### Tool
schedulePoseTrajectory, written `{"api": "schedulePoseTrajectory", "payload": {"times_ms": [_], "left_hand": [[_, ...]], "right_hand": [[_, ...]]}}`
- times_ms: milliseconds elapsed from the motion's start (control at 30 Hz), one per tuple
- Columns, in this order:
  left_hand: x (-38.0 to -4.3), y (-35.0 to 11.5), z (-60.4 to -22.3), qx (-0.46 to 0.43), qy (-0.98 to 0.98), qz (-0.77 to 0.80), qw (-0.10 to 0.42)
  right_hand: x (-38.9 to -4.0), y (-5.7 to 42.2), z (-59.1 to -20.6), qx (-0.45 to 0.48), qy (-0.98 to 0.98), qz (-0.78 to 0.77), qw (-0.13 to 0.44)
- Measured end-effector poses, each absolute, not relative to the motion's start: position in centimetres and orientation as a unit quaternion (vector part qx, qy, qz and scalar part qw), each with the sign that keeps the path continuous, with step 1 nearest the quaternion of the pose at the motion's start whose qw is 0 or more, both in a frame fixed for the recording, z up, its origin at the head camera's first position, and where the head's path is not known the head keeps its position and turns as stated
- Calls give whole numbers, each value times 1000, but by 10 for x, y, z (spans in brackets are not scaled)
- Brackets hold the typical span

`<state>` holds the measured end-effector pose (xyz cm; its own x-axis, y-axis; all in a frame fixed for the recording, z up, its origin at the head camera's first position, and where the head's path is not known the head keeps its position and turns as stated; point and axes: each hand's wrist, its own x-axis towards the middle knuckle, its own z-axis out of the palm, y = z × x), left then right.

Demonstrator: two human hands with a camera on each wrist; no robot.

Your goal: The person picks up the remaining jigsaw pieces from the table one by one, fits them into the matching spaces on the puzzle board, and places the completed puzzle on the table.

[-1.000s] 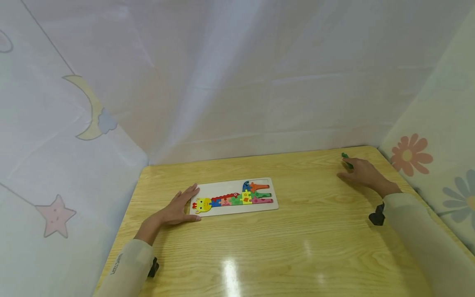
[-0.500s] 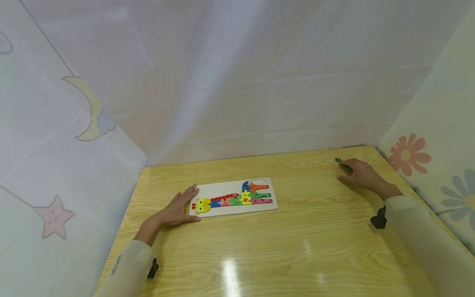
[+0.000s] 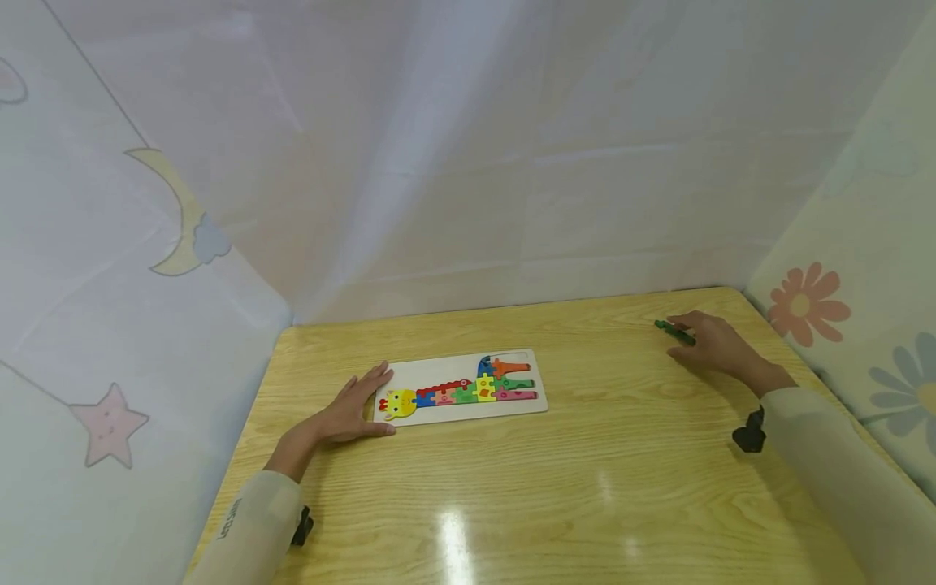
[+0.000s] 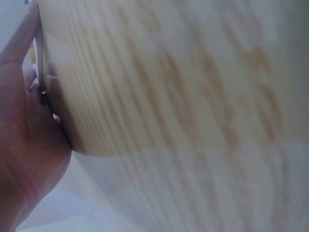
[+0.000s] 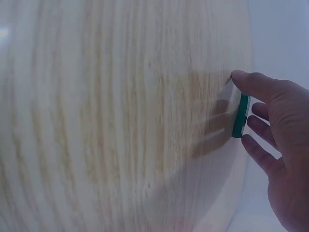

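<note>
A pale board (image 3: 431, 367) holds a giraffe jigsaw (image 3: 468, 395) in bright colours, its yellow head to the left and legs to the right. At the board's left end rests my left hand (image 3: 349, 414), fingers and thumb spread round its corners. Only part of that hand (image 4: 29, 135) shows in the left wrist view, beside the table edge. Far to the right, a small, slim green piece (image 3: 674, 331) with a knobbed end lies under my right hand (image 3: 712, 345). In the right wrist view, fingertips reach the green piece (image 5: 240, 116), while the thumb stands apart from it.
The wooden table (image 3: 585, 471) has its back edge along a pale cloth wall (image 3: 468, 203). Printed cloth walls stand at the left and right sides. A dark strap mount (image 3: 749, 432) sits at the right cuff.
The green piece has turned under my right fingers, its far end swinging left and toward me. My right hand has barely shifted. My left hand and the board stay in place.
</note>
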<state>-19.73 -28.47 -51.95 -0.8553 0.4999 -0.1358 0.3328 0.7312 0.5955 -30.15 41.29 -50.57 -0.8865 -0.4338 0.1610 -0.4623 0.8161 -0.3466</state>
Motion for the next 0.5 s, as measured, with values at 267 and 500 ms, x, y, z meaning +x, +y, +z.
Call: {"api": "schedulePoseTrajectory", "payload": {"times_ms": [267, 500], "left_hand": [[-195, -285, -521, 231, 917, 295, 136], [-194, -286, -521, 231, 917, 295, 136]], "right_hand": [[-306, 415, -502, 208, -958, 195, -11], [-310, 415, -503, 206, -956, 209, -33]]}}
